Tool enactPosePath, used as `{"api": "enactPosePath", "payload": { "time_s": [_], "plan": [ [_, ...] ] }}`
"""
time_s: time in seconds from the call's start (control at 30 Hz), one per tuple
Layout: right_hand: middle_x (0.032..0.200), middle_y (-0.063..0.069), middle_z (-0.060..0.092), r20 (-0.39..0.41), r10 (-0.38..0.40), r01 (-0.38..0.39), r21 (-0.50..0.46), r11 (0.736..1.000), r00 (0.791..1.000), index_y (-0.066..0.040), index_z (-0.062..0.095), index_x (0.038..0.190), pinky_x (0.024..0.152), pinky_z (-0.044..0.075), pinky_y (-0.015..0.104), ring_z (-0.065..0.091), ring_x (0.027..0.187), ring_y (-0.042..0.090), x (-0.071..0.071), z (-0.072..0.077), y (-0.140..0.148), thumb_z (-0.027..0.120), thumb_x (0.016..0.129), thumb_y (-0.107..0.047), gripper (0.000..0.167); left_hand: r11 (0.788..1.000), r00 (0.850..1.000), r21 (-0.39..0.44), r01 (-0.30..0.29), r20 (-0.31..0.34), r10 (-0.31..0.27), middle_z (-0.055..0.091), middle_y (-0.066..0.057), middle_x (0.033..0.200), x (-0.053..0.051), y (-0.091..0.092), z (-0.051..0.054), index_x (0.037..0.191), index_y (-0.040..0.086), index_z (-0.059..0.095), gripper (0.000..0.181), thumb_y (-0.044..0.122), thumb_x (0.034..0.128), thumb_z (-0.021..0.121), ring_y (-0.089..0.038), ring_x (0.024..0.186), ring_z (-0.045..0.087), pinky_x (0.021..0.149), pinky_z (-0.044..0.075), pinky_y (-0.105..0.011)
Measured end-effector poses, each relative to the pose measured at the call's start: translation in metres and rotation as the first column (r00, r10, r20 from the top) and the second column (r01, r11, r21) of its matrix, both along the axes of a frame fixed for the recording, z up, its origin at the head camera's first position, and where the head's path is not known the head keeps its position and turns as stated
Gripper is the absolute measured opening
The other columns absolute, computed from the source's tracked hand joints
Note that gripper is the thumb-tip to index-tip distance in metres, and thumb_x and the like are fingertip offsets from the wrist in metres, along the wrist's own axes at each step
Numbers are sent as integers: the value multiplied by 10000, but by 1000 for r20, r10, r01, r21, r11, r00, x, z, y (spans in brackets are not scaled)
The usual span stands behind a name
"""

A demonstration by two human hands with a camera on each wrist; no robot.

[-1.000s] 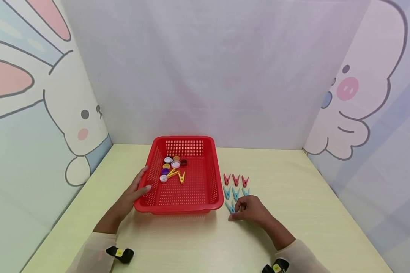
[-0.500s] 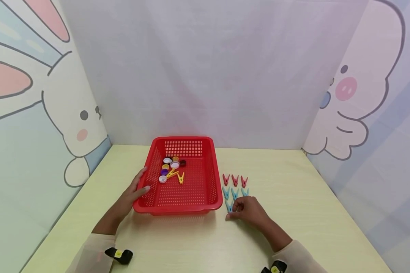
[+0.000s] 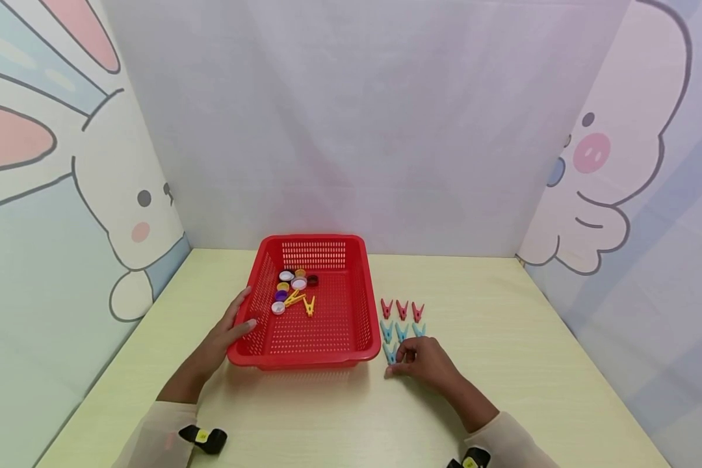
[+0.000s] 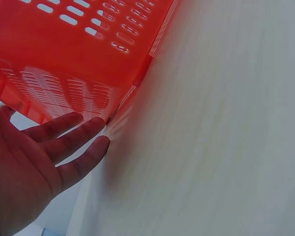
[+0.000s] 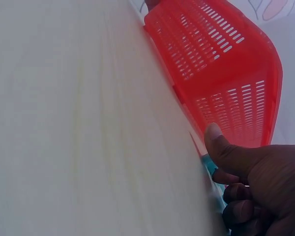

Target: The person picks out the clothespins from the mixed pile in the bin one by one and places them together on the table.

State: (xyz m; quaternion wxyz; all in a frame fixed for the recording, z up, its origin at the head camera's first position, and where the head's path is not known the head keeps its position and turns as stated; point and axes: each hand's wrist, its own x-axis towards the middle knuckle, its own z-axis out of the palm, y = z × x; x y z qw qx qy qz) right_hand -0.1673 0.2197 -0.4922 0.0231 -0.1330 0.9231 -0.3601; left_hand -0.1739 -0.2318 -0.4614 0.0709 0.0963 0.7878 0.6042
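Note:
My left hand [image 3: 225, 333] holds the left side of a red plastic basket [image 3: 363, 305], thumb over the rim. In the left wrist view, several fingers [image 4: 83, 160] stretch along the outside of its wall. My right hand [image 3: 429, 364] is at a light blue clothespin [image 3: 390, 353] on the table to the right of the basket, thumb and index finger pinching near its lower end. Behind it lie a row of light blue clothespins [image 3: 402, 332], the rightmost partly covered by the hand, and a row of red clothespins [image 3: 402, 310]. The right wrist view mostly hides the pinched clothespin.
Inside the basket, two yellow clothespins [image 3: 309, 306] lie near several bottle caps [image 3: 299, 284] in white, yellow, purple and dark colours. The pale wooden table [image 3: 304, 416] meets a grey-white back wall [image 3: 351, 130] and cartoon-printed side walls.
My right hand has shifted slightly left with the light blue clothespin, which has turned to stand straighter in line with the others. The left hand stays on the basket.

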Motion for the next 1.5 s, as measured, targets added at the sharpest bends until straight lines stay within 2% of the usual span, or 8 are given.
{"api": "enactPosePath", "payload": {
  "time_s": [0.23, 0.37, 0.6, 0.73, 0.93, 1.1, 1.23, 1.5],
  "plan": [
    [679, -64, 585, 6, 22, -21, -27, 999, 1000, -169, 742, 797, 563, 404, 212, 510, 664, 74, -1, 2, 0, 1002, 777, -315, 299, 1000, 1000, 0, -10, 0, 10, 275, -204, 1752, 2, -2, -2, 1763, 368, 6, 981, 237, 1049, 666, -487, 1458, 527, 970, 671, -437],
    [679, -49, 581, 10, 24, -23, -52, 998, 1000, -146, 744, 820, 552, 406, 217, 507, 646, 81, 1, 9, 1, 997, 788, -307, 301, 1000, 1000, 13, 3, -8, -3, 280, -212, 1740, 1, -1, -3, 1764, 361, 16, 964, 233, 1053, 654, -495, 1470, 503, 964, 674, -434],
    [665, -19, 538, -16, -24, 22, -107, 994, 1000, -110, 753, 882, 542, 395, 245, 472, 617, 119, 3, 42, -2, 967, 831, -260, 266, 1000, 1000, 20, 8, -17, -7, 286, -217, 1732, 0, -1, -1, 1765, 350, 19, 968, 224, 1049, 657, -506, 1482, 480, 956, 677, -424],
    [656, -19, 534, -45, -28, 22, -133, 991, 999, -91, 762, 919, 563, 417, 259, 468, 612, 123, 0, 63, -4, 948, 855, -222, 236, 1000, 1000, 18, 0, -8, 0, 289, -225, 1729, 0, -2, 0, 1766, 344, 21, 957, 228, 1051, 648, -508, 1476, 487, 952, 678, -420],
    [679, 10, 555, -65, -30, 18, -189, 982, 997, -78, 752, 925, 556, 446, 254, 489, 622, 149, -9, 89, -12, 927, 882, -193, 213, 1000, 1000, 26, 14, -7, -13, 289, -222, 1730, 0, 0, 0, 1767, 324, 16, 966, 226, 1051, 657, -513, 1485, 477, 970, 672, -424],
    [727, 36, 617, -80, 8, -25, -221, 975, 997, -37, 775, 1049, 584, 503, 274, 576, 647, 177, -21, 106, -33, 910, 906, -224, 271, 1000, 1000, 21, 0, 1, 0, 287, -219, 1732, 0, -1, 0, 1766, 331, 19, 971, 233, 1046, 662, -511, 1486, 479, 966, 674, -422],
    [751, 45, 629, -73, 40, -57, -254, 965, 997, -9, 751, 1159, 617, 549, 286, 627, 647, 193, -31, 116, -53, 905, 913, -248, 376, 1000, 1000, 14, -4, 7, 4, 279, -213, 1739, 1, -1, 0, 1766, 339, 15, 976, 236, 1046, 666, -506, 1487, 482, 967, 673, -423],
    [846, 48, 655, -78, 76, -93, -242, 966, 994, -40, 729, 1309, 665, 516, 266, 590, 795, 168, -48, 129, -96, 914, 905, -276, 504, 1000, 1000, 16, 7, 12, -7, 284, -231, 1733, -1, 1, 2, 1766, 337, 13, 958, 244, 1054, 647, -507, 1471, 501, 968, 673, -433]
  ]
}}
